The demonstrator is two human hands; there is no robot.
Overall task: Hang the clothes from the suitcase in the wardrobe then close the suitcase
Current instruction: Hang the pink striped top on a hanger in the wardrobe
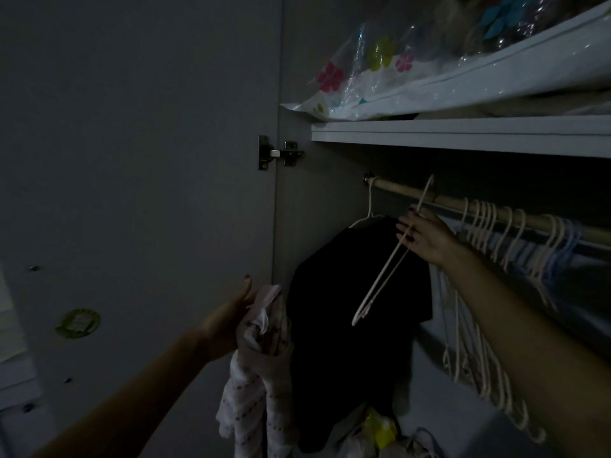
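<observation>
Two hands busy: left hand (236, 314) clutches the soft, limp pink garment (261, 368), right hand (426, 238) pinches a light, stiff hanger (385, 272) near its neck.

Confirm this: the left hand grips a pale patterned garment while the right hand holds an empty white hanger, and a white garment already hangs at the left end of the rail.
One detail is wrong. The garment already hanging at the left end of the rail is black, not white, as the head view shows. The rest stands: the left hand grips the pale patterned garment, and the right hand holds the empty white hanger.
</observation>
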